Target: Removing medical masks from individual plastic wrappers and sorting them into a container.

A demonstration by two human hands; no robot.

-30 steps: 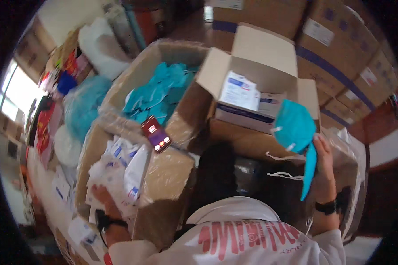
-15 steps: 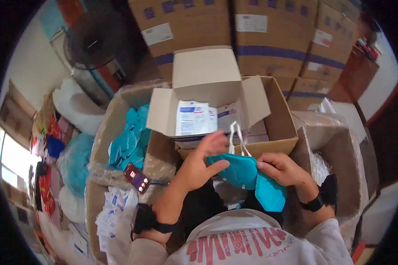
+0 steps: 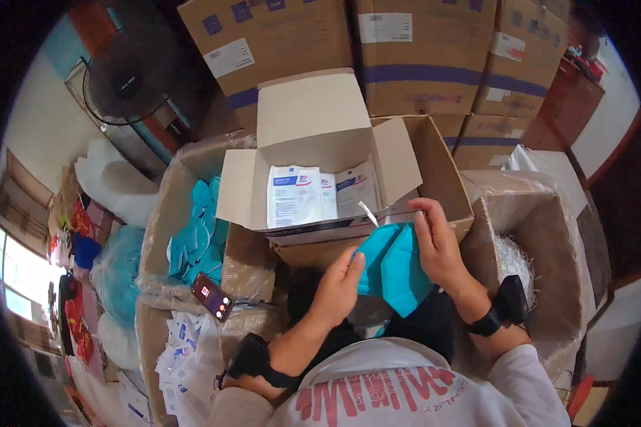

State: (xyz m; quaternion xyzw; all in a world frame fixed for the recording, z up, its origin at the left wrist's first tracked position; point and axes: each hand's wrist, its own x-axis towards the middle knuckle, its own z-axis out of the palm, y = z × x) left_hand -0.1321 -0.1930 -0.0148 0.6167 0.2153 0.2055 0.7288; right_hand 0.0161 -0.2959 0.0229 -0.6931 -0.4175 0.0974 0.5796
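Observation:
A teal folding face mask [image 3: 399,267] is held over my lap, its two halves partly spread. My left hand [image 3: 338,285] is closed on its left edge, the thumb lying on the front. My right hand [image 3: 440,245] grips the right edge, with fingers pointing up and partly behind the fabric. A white ear loop [image 3: 367,213] sticks up from the mask's top. Just beyond my hands, an open carton [image 3: 313,114] holds several white printed packets [image 3: 293,196].
At left, one plastic-lined box holds teal masks [image 3: 196,238]; another holds white packets [image 3: 185,356]. A phone [image 3: 212,296] rests on their edge. White strands [image 3: 513,267] lie in the right-hand box [image 3: 566,249]. Large cartons [image 3: 420,57] stand behind, with a fan [image 3: 124,78] at far left.
My left hand has come from open beside the loop to gripping the mask's left edge. My right hand and the mask have risen slightly, and the mask has spread. The view has shifted a little.

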